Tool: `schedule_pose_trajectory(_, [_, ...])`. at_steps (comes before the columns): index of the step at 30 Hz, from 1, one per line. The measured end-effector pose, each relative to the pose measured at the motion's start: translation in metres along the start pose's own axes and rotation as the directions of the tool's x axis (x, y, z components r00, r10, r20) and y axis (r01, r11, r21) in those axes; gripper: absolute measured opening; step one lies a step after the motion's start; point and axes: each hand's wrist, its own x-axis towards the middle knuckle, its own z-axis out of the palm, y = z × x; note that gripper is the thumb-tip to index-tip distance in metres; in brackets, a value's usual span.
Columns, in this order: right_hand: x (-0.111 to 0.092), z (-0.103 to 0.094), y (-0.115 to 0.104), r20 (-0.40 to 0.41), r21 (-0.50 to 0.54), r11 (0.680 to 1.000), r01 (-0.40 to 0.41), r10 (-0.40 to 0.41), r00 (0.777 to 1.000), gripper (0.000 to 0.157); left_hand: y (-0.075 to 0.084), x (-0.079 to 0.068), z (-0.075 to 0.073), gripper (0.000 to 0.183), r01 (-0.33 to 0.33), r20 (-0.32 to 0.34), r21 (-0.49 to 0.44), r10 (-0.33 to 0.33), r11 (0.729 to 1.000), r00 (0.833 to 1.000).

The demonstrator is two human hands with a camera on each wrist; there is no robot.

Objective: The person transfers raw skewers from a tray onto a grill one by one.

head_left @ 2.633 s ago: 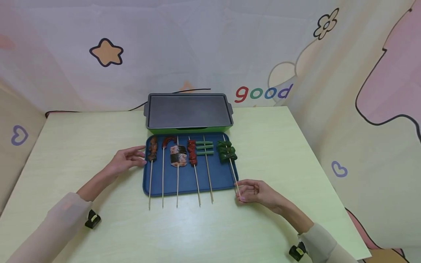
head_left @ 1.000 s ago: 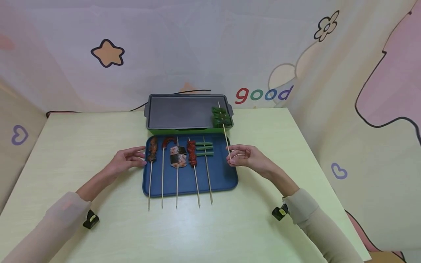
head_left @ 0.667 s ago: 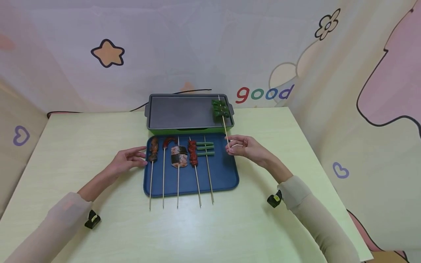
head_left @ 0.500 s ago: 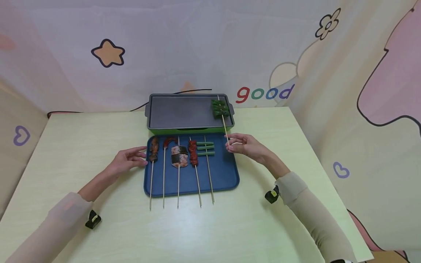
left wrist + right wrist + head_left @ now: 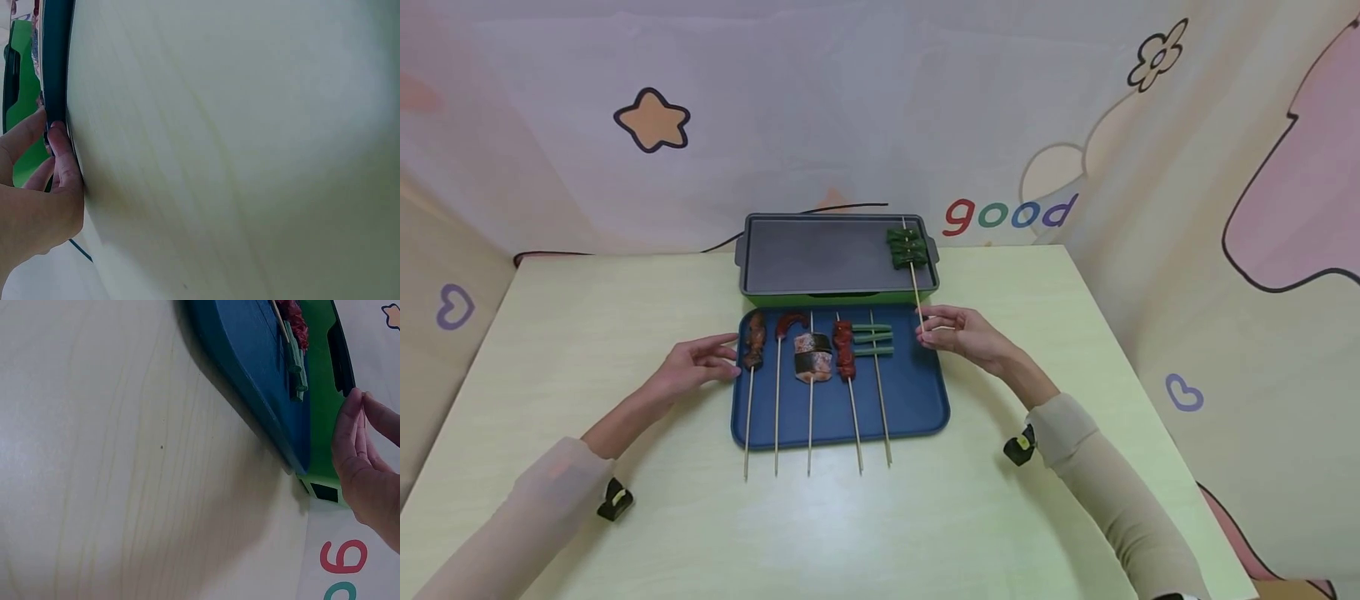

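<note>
My right hand pinches the lower end of a wooden skewer threaded with green leafy vegetable. The leafy part overlaps the right end of the dark griddle plate, while the stick slants back over its front edge. In the right wrist view the fingertips meet the thumb, with the stick scarcely visible. My left hand is at the left rim of the blue tray, fingers relaxed and tips touching the edge. In the left wrist view, thumb and fingers lie right against the tray's side.
Several skewers lie on the tray: brown meat, a curled red piece, a dark-banded piece, red meat and green stalks. Their sticks overhang the front edge. The griddle's green base stands directly behind the tray.
The right hand has lifted the green leafy skewer from the tray's right side and carried it up and back onto the griddle's right end. The left hand has stayed at the tray rim.
</note>
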Motion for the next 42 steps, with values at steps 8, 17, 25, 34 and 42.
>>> schedule_pose_trajectory(8, [-0.005, 0.001, 0.0, -0.015, 0.065, 0.998, -0.02, 0.021, 1.0, 0.055, 0.001, 0.0, 0.0, 0.066, -0.012, 0.001, -0.018, 0.012, 1.0, 1.0])
schedule_pose_trajectory(17, [-0.028, -0.001, 0.011, 0.019, 0.06, 0.997, -0.046, 0.045, 0.999, 0.049, 0.0, 0.0, 0.001, 0.066, -0.007, -0.002, 0.001, 0.007, 1.0, 1.0])
schedule_pose_trajectory(25, [-0.053, -0.001, 0.027, 0.065, 0.002, 0.998, -0.055, 0.055, 0.996, 0.052, -0.001, 0.001, 0.0, 0.067, -0.004, 0.008, -0.008, 0.004, 1.0, 1.0])
schedule_pose_trajectory(34, [-0.08, 0.015, 0.042, 0.135, -0.036, 0.998, -0.041, 0.046, 0.99, 0.052, 0.0, -0.001, -0.001, 0.068, 0.016, 0.019, 0.008, -0.016, 1.0, 1.0])
schedule_pose_trajectory(42, [-0.094, 0.041, 0.05, 0.228, -0.011, 1.0, -0.025, 0.027, 0.973, 0.051, 0.001, 0.0, -0.001, 0.067, 0.005, 0.02, 0.006, -0.005, 1.0, 1.0])
